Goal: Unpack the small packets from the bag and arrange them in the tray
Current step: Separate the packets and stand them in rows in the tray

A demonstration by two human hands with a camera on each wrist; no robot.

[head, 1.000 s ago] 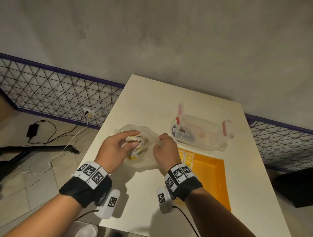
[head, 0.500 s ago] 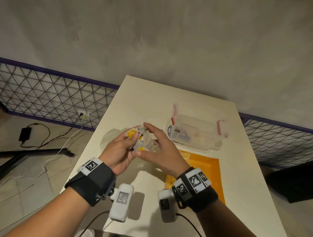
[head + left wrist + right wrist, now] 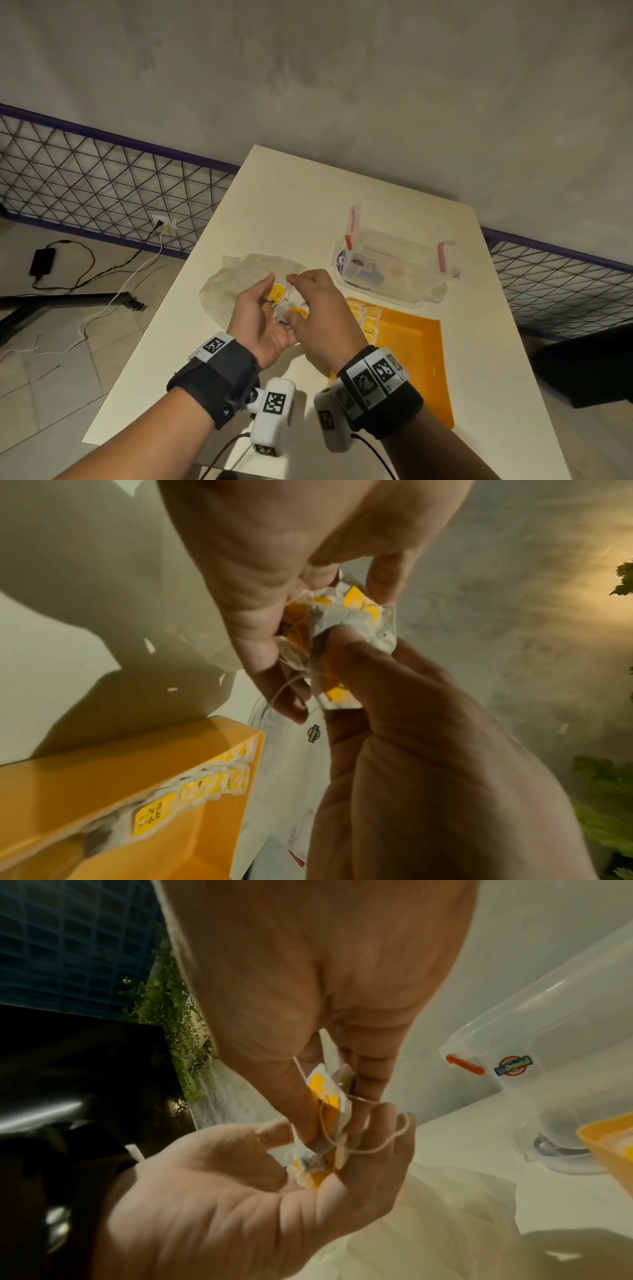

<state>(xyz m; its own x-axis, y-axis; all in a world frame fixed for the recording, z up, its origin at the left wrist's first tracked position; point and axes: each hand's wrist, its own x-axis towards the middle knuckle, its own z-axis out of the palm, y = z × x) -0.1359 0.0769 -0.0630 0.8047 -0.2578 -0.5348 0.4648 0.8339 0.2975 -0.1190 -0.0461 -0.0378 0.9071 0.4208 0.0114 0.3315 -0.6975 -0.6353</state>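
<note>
My left hand is cupped palm-up above the table and holds a small bunch of white-and-yellow packets with tangled strings. My right hand meets it from the right, thumb and fingers pinching one packet of the bunch. In the left wrist view the packets sit between both hands' fingertips. The crumpled translucent bag lies on the table behind my left hand. The orange tray is to the right, with several packets lined up along its left side.
A clear lidded container with red clips stands behind the tray. The white table has its left edge close to the bag. A wire fence and cables on the floor lie to the left.
Both hands have come out of the bag with packets and dropped slightly toward me. The bag now lies loose on the table, and my right hand has closed on one packet.
</note>
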